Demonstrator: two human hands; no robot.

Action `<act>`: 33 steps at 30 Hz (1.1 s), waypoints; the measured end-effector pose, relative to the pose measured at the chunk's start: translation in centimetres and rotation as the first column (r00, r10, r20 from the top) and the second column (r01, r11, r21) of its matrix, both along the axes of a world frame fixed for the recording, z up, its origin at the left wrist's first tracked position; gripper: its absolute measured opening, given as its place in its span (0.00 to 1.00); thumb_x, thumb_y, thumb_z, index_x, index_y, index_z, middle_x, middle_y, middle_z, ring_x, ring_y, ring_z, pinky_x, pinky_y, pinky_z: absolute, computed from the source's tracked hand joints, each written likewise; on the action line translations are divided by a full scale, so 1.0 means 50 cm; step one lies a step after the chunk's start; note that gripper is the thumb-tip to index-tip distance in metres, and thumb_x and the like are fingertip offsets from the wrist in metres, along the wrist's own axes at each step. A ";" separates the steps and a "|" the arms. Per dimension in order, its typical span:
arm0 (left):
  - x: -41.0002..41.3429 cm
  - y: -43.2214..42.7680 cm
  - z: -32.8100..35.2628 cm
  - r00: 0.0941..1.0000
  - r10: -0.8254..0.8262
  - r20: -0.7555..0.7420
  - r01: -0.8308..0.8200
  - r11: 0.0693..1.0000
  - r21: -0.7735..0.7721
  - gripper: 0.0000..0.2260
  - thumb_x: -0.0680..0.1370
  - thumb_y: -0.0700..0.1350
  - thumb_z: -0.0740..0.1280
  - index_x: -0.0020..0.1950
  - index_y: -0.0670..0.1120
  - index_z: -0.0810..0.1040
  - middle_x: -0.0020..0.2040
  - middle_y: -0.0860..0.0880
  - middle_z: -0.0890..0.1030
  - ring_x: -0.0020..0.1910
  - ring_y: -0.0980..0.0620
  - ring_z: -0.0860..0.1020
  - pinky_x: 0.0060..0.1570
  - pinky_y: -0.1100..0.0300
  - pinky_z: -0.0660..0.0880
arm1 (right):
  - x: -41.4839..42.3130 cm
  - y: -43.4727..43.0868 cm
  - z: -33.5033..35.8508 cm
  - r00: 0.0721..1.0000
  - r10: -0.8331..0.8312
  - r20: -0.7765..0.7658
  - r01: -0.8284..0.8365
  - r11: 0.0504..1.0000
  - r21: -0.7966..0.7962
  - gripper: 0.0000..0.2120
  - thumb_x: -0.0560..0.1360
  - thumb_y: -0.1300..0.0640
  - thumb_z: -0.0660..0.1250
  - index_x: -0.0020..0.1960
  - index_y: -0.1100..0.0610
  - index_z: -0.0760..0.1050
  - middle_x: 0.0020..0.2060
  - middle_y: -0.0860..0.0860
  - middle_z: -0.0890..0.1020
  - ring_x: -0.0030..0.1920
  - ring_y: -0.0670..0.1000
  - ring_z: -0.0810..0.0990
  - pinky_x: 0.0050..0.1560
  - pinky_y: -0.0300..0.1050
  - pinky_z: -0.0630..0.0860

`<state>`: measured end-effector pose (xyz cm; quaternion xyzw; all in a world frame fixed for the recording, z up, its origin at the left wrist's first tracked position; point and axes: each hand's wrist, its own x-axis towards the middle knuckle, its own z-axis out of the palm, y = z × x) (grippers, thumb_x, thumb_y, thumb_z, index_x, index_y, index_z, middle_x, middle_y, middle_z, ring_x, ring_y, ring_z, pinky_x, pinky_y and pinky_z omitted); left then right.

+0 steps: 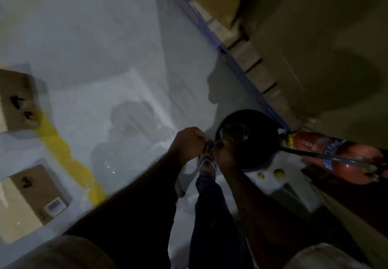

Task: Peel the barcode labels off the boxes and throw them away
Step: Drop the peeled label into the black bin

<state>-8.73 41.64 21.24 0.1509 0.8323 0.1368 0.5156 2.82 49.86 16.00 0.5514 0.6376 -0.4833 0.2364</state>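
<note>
1. Head view: left hand [186, 142] and right hand [224, 153] meet, fingers curled; whether they pinch a label cannot be told.
2. Black bin [260, 119] lies just right, nearer the right hand; boxes [31, 186] well left.

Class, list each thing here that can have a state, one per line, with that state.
bin: open, no lid, crumpled clear scrap inside.
left hand: fingers curled; contents too dark to tell.
right hand: fingers curled, against the left hand, by the bin's rim.
lower box: white label stuck on.
upper box: no label showing.
</note>
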 end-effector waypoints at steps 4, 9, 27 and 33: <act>-0.090 -0.142 0.076 0.987 0.142 -0.075 -0.145 0.989 -0.031 0.11 0.78 0.47 0.65 0.52 0.45 0.84 0.57 0.47 0.83 0.59 0.46 0.79 0.57 0.60 0.71 | -0.115 -0.080 0.072 0.959 0.268 -0.090 -0.256 0.958 0.127 0.07 0.76 0.58 0.67 0.50 0.59 0.81 0.50 0.58 0.85 0.52 0.60 0.82 0.53 0.46 0.74; -0.195 -0.380 0.170 0.903 0.399 -0.160 -0.408 0.913 -0.025 0.11 0.79 0.47 0.64 0.51 0.43 0.84 0.55 0.46 0.83 0.57 0.46 0.79 0.56 0.59 0.72 | -0.306 -0.237 0.162 0.839 0.510 -0.189 -0.505 0.859 0.077 0.08 0.76 0.52 0.69 0.49 0.57 0.81 0.48 0.54 0.84 0.51 0.55 0.81 0.48 0.39 0.69; -0.524 -1.309 0.313 0.282 0.946 -0.157 -0.943 0.304 0.135 0.14 0.71 0.52 0.64 0.40 0.43 0.81 0.41 0.40 0.82 0.45 0.39 0.82 0.49 0.45 0.79 | -0.843 -1.058 0.328 0.329 0.925 -0.188 -0.915 0.362 0.179 0.18 0.79 0.47 0.64 0.33 0.54 0.69 0.30 0.48 0.74 0.39 0.53 0.76 0.42 0.43 0.67; -0.656 -1.454 0.260 0.104 0.989 -0.107 -0.994 0.108 0.030 0.12 0.68 0.59 0.64 0.35 0.51 0.79 0.37 0.50 0.83 0.40 0.47 0.84 0.49 0.49 0.81 | -1.084 -1.196 0.277 0.169 0.977 -0.128 -0.967 0.189 0.170 0.22 0.80 0.44 0.59 0.45 0.61 0.80 0.49 0.61 0.83 0.52 0.63 0.79 0.48 0.48 0.73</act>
